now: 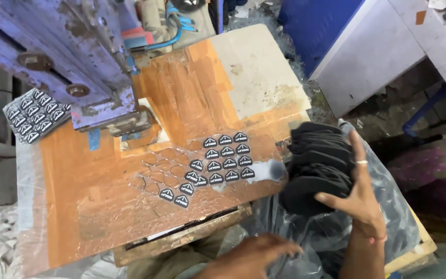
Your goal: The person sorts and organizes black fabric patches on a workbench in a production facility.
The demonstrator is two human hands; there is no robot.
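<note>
The lower left of the orange board (89, 206) lies bare, open to a hand. At upper left the purple press (73, 67) blocks the way. Black labels (218, 165) cover the board's centre right; the black stack (318, 165) and plastic bag (388, 191) crowd the right.

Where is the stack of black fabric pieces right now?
In the head view, the stack of black fabric pieces sits right of the taped board, held by the right hand.

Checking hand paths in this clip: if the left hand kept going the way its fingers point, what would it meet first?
Probably the clear plastic bag just beyond the left hand; depth is unclear.
</note>
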